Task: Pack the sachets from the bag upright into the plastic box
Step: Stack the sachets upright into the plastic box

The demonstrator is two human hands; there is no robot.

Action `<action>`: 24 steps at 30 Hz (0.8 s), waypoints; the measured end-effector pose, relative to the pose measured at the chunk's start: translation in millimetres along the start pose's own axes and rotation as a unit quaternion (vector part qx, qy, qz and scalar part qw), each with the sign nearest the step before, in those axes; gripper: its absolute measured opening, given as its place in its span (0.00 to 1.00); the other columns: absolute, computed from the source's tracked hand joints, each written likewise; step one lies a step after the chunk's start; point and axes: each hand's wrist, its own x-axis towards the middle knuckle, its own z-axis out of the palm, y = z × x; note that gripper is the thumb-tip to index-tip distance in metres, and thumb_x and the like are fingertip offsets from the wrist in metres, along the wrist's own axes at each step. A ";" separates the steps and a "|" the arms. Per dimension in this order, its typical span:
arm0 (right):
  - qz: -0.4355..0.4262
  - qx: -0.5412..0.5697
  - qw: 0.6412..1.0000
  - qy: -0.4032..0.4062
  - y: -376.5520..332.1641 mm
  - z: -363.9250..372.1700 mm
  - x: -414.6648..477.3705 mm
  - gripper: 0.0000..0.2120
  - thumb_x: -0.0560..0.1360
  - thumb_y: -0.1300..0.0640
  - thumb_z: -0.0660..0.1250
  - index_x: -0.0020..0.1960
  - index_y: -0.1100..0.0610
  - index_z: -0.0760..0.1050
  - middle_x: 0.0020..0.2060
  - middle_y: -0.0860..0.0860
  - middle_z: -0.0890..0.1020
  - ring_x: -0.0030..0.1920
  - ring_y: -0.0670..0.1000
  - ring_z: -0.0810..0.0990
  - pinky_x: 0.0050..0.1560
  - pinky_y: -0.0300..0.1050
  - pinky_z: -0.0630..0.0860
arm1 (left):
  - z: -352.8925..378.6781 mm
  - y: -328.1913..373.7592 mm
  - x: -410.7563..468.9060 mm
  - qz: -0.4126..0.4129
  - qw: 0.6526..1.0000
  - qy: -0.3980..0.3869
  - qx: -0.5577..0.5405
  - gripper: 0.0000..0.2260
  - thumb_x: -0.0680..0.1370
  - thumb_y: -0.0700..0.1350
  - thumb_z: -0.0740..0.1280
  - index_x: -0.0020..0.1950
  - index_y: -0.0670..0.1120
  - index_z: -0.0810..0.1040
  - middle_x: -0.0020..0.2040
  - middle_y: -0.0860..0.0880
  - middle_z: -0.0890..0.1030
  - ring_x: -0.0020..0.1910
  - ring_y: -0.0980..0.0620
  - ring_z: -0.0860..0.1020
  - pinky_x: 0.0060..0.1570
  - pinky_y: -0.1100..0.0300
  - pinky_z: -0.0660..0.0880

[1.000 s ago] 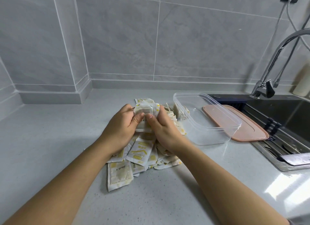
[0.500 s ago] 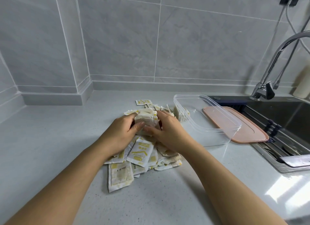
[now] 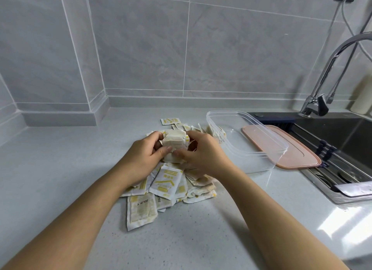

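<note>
A loose pile of white and yellow sachets (image 3: 167,184) lies on the grey counter in front of me. My left hand (image 3: 144,159) and my right hand (image 3: 203,155) press from both sides on a squared stack of sachets (image 3: 174,145), held just above the pile. The clear plastic box (image 3: 259,155) stands open to the right of the pile, with a few sachets (image 3: 218,133) upright against its near-left wall. No bag is in view.
A pink lid (image 3: 298,151) lies flat behind and right of the box, at the sink edge. The dark sink (image 3: 342,149) and a chrome tap (image 3: 322,92) are at the far right. Grey tiled walls close off the back and left.
Both hands have lowered the held stack toward the pile and squeezed it into a tighter, squarer block. The box and lid have not moved.
</note>
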 end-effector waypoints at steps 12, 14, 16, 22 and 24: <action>-0.005 0.066 0.998 -0.013 1.1 0.6 -0.4 0.07 0.72 0.60 0.72 0.50 0.54 0.82 0.31 0.41 0.79 0.29 0.37 0.75 0.33 0.29 0.69 | -4.0 -2.6 0.9 -0.001 1.000 0.019 -0.020 0.05 0.76 0.50 0.68 0.50 0.59 0.75 0.38 0.51 0.78 0.36 0.53 0.75 0.40 0.57 0.72; -0.006 0.061 0.998 -0.024 1.5 0.0 -1.1 0.07 0.72 0.60 0.72 0.50 0.53 0.81 0.30 0.38 0.79 0.29 0.35 0.76 0.33 0.27 0.70 | -5.0 -5.5 0.6 -0.026 0.999 -0.008 -0.017 0.10 0.76 0.52 0.68 0.56 0.55 0.76 0.40 0.51 0.81 0.42 0.50 0.79 0.45 0.53 0.75; -0.007 0.050 0.998 -0.032 1.2 -1.3 -1.6 0.06 0.72 0.60 0.73 0.46 0.50 0.80 0.27 0.34 0.78 0.29 0.34 0.75 0.32 0.25 0.69 | -6.4 -5.9 -0.6 -0.039 0.999 -0.024 -0.022 0.13 0.76 0.51 0.69 0.59 0.53 0.76 0.43 0.50 0.83 0.44 0.51 0.82 0.48 0.50 0.77; -0.019 0.065 0.998 0.001 1.9 0.5 0.2 0.03 0.71 0.61 0.73 0.44 0.55 0.80 0.27 0.40 0.78 0.29 0.39 0.73 0.34 0.32 0.69 | -5.8 -1.7 0.9 -0.022 0.998 0.034 -0.044 0.07 0.74 0.47 0.71 0.51 0.49 0.79 0.35 0.52 0.81 0.38 0.51 0.81 0.41 0.56 0.76; -0.013 0.056 0.998 -0.006 1.9 0.2 -0.1 0.02 0.72 0.60 0.73 0.44 0.54 0.81 0.26 0.40 0.77 0.29 0.39 0.73 0.33 0.31 0.68 | -6.5 -2.9 1.1 -0.028 0.999 0.019 -0.040 0.09 0.74 0.47 0.71 0.53 0.50 0.79 0.37 0.51 0.81 0.41 0.49 0.81 0.44 0.54 0.76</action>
